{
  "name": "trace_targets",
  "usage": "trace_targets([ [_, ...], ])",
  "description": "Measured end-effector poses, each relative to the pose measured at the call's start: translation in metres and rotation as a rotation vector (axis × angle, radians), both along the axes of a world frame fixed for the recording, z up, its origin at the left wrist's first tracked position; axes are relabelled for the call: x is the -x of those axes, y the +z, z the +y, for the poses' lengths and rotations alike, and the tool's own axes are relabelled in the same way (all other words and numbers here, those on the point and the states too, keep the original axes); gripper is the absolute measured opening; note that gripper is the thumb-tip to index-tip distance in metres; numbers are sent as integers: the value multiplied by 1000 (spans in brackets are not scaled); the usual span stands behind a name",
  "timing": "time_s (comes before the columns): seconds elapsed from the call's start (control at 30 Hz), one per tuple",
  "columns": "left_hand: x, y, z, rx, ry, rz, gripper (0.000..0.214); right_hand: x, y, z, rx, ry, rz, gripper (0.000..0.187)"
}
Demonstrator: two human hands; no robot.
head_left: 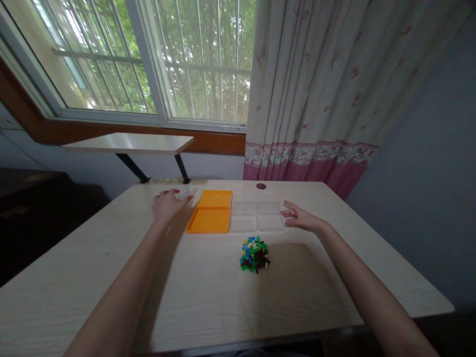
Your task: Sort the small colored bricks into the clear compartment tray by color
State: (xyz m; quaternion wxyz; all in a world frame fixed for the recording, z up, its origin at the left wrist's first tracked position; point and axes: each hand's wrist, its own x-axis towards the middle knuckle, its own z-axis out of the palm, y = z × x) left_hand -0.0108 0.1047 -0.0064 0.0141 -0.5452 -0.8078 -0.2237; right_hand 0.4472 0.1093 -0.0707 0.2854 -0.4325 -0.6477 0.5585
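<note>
My left hand (168,206) is over the back left of the table, thumb and fingers apart. Right by its fingertips is a faint clear plastic piece (190,192); whether they touch it I cannot tell. An orange two-part plastic tray (208,220) lies just to the right of that hand. Against the tray's right side sits a clear plastic tray with several compartments (244,223). My right hand (299,218) is at the clear tray's right edge, fingers stretched out and holding nothing. In front of the trays is a heap of small blue, green, yellow, cream and dark brown pieces (255,254).
The pale wooden table (208,297) has a round cable hole (261,186) near its back edge. A raised white shelf (137,143) on black legs stands at the back left. Behind are a barred window (204,64) and a patterned curtain (316,89).
</note>
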Motion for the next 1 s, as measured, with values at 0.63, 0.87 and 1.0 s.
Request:
trace_targets([
  [0.63,-74,26,-20,-348,-461,-408,57,32,25,-16,-504,-620,-52,46],
  [0.87,-178,0,-64,-215,-686,-809,53,103,35,-76,-925,-335,-144,93],
  [1.0,-185,-12,-75,-193,-704,-905,59,116,38,-87,-979,-369,-102,75],
])
